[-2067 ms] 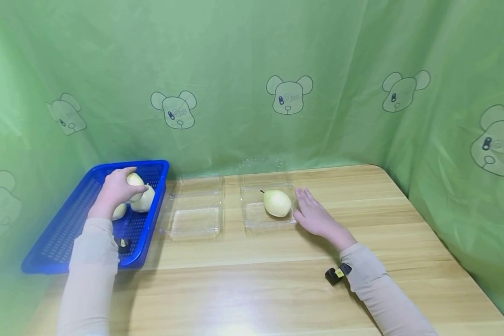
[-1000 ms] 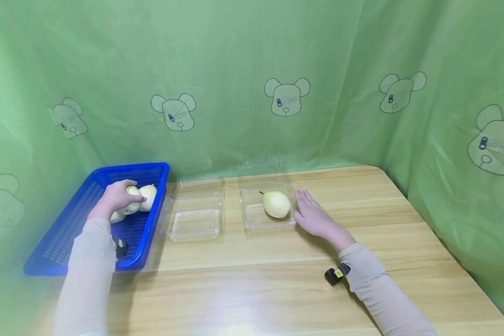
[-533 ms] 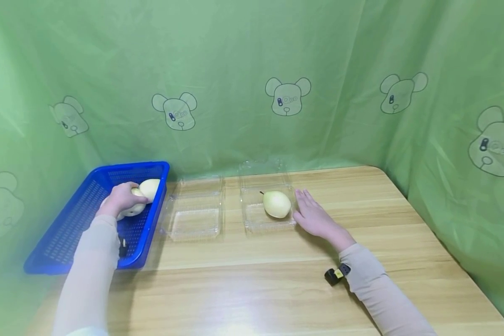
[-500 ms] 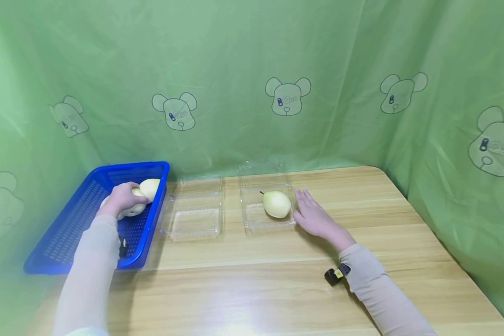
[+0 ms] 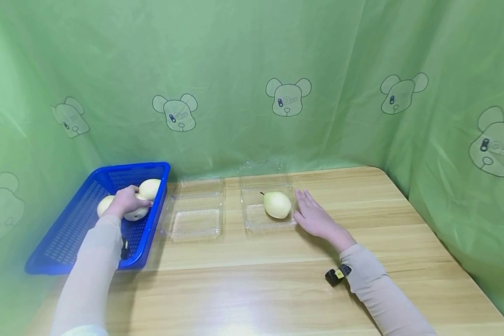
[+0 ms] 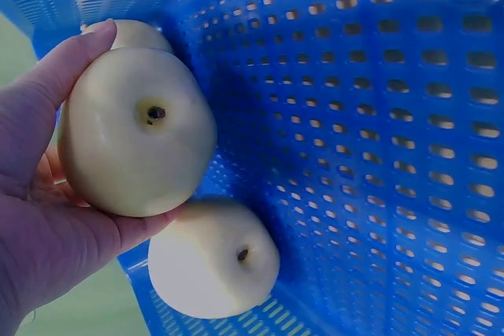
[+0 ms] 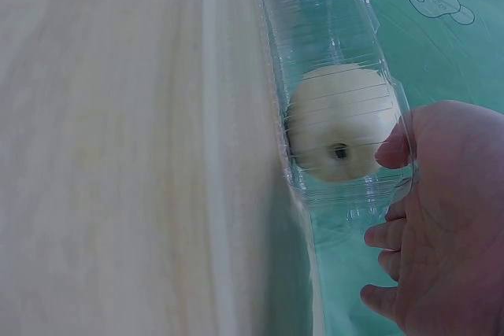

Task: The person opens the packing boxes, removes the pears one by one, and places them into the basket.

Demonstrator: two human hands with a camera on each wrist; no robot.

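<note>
In the head view my left hand (image 5: 126,201) reaches into the blue basket (image 5: 73,228) and grips a pale yellow pear (image 5: 137,214). The left wrist view has thumb and fingers curled around this pear (image 6: 130,143), its dark blossom end facing the camera. Two more pears lie in the basket, one on the left (image 5: 105,205) and one at the back right corner (image 5: 150,188). My right hand (image 5: 317,219), fingers extended, is at the right side of a clear plastic clamshell box (image 5: 254,223). Inside that box lies a single pear (image 5: 277,205), stem pointing left.
A second clear clamshell box (image 5: 195,225) with its lid folded back stands between the basket and the first box. All rest on a wooden table (image 5: 235,280). A green curtain (image 5: 235,130) with bear-head prints surrounds the back and sides.
My left hand has shifted slightly right and lower in the basket with its pear. The back pear has moved toward the corner, and the left pear shows more. The right hand has stayed in place.
</note>
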